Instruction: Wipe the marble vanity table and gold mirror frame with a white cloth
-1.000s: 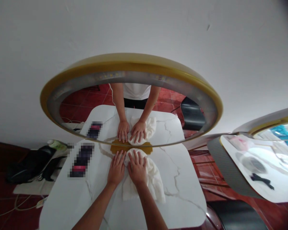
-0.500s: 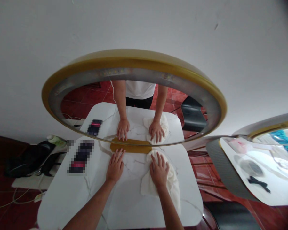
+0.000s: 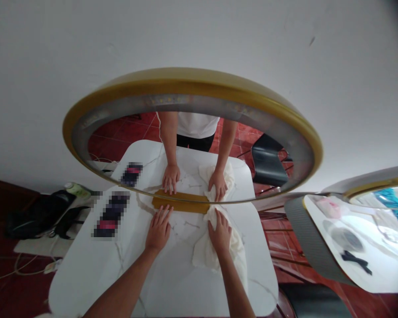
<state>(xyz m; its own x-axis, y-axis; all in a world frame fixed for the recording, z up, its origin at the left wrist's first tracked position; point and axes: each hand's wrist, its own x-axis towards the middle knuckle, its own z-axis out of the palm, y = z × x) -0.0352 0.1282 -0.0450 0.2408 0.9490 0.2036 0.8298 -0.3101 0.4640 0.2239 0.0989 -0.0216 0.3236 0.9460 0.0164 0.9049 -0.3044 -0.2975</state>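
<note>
The fingertips of my left hand [image 3: 158, 232] rest on the near edge of a flat gold strip [image 3: 182, 203] at the foot of the round mirror. Those fingers are stretched out and hold nothing. My right hand [image 3: 220, 234] is closed on a crumpled white cloth [image 3: 235, 251], close to the strip's right end. Part of the cloth is hidden under the hand and forearm. Behind the strip stands the gold-rimmed mirror [image 3: 192, 87], which reflects both hands and the cloth.
All this sits on a white marbled table [image 3: 172, 282]. A blurred-out dark and pink item [image 3: 111, 215] lies at its left. A black chair [image 3: 313, 300] stands at lower right, beside another white table [image 3: 381, 278] with a mirror. A black bag [image 3: 40, 216] is at far left.
My right hand's fingers have drawn closer together on the cloth, which is more bunched near the strip. My left hand stays at the strip. The view has shifted slightly.
</note>
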